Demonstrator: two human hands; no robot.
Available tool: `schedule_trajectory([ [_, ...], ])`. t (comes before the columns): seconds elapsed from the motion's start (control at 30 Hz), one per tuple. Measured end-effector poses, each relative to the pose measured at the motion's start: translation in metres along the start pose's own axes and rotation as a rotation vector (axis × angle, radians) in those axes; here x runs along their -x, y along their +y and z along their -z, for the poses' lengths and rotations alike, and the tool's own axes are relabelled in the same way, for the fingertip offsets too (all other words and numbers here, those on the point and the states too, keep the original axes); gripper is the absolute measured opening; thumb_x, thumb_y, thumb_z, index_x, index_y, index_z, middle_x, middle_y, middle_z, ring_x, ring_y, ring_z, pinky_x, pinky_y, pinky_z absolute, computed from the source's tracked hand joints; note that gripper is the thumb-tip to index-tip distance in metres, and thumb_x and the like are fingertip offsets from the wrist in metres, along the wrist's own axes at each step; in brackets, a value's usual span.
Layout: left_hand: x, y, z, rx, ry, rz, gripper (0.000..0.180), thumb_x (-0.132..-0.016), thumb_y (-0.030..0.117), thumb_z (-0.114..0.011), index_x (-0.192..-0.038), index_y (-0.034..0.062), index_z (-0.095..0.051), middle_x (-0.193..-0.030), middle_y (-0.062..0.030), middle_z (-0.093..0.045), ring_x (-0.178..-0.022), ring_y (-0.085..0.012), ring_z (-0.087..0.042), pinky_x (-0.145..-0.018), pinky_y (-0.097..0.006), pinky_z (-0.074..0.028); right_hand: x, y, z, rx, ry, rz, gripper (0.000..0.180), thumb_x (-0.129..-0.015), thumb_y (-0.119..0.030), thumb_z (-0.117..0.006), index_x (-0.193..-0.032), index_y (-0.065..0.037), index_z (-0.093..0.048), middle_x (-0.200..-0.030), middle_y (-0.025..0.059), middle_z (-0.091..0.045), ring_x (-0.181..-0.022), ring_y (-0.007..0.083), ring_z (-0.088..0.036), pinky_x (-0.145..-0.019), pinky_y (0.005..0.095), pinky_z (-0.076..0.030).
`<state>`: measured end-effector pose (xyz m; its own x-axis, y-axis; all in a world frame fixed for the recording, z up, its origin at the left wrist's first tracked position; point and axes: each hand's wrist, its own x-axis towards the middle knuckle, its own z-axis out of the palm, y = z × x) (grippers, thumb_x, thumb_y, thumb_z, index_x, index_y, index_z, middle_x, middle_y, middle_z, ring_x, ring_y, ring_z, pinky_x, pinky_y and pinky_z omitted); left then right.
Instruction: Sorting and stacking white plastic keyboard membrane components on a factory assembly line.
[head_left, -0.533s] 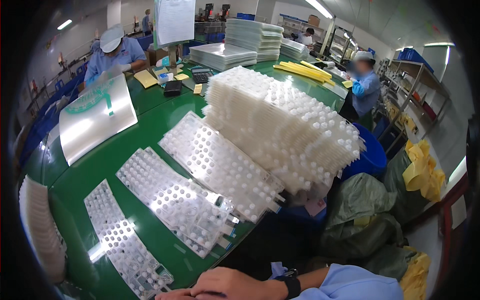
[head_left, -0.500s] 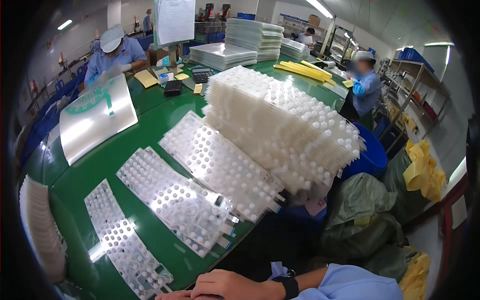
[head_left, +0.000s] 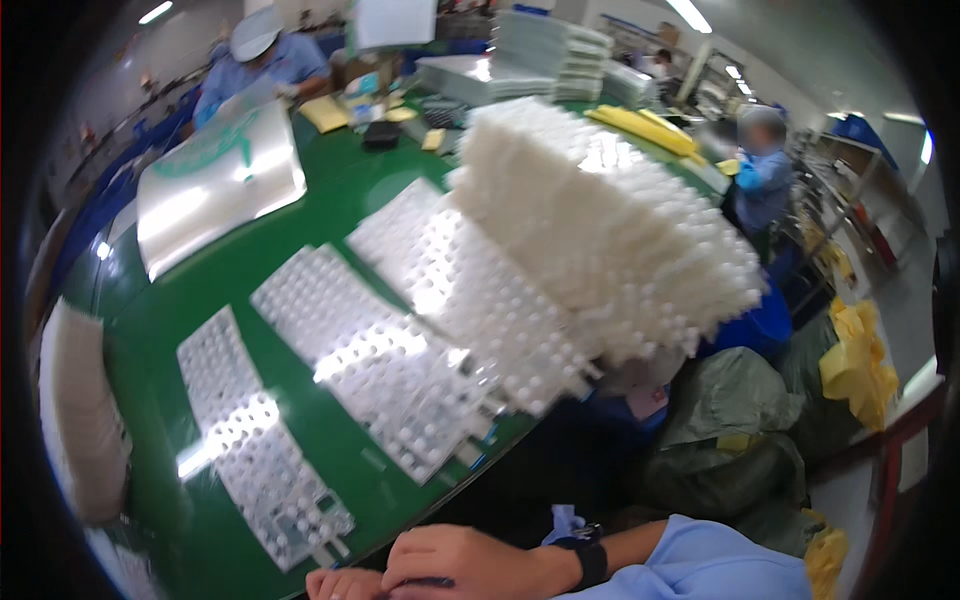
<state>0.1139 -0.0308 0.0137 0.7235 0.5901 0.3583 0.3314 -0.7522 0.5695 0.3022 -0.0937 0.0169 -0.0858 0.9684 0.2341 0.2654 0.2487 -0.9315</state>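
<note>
Head view: right hand (head_left: 465,565) lies curled over left hand (head_left: 335,583), beside the blister tray (head_left: 265,440) stretching away lengthwise.

Factory assembly floor. Long green worktable (head_left: 330,200) fills the frame's centre, covered with clear blister trays (head_left: 380,360) and a tall white tray stack (head_left: 610,230). Workers in blue uniforms at upper left (head_left: 255,60) and upper right (head_left: 762,175); strip lights (head_left: 690,12) overhead, shelving at right.

view: tilted slightly | right hand (head_left: 470,565): shifted a little up-frame | trays: now blurred
</note>
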Motion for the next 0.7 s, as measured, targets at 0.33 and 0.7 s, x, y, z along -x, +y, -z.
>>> schedule_trajectory([
  [0.33, -0.004, -0.012, -0.007, 0.055, -0.015, 0.063, 0.045, -0.071, 0.051, -0.074, -0.067, 0.0102, -0.055, -0.069, -0.0015, -0.059, -0.061, -0.0248, -0.055, -0.066, -0.034, -0.038, -0.012, -0.004, 0.005, 0.113, 0.008, 0.04, 0.017, -0.074, -0.002, -0.076, -0.09, -0.005, -0.07, -0.089, 0.0088, -0.064, -0.081, 0.0237, -0.063, -0.07, 0.0321, -0.052],
  [0.7, 0.003, -0.048, 0.001, -0.098, -0.068, 0.098, 0.032, -0.068, 0.03, -0.08, -0.067, 0.0107, -0.054, -0.116, -0.0049, -0.068, -0.112, -0.026, -0.061, -0.087, -0.038, -0.043, -0.035, 0.033, 0.023, -0.325, 0.197, -0.603, 0.01, -0.09, -0.003, -0.063, -0.099, 0.0, -0.064, -0.09, 0.0017, -0.064, -0.08, 0.0046, -0.059, -0.066, 0.018, -0.047],
])
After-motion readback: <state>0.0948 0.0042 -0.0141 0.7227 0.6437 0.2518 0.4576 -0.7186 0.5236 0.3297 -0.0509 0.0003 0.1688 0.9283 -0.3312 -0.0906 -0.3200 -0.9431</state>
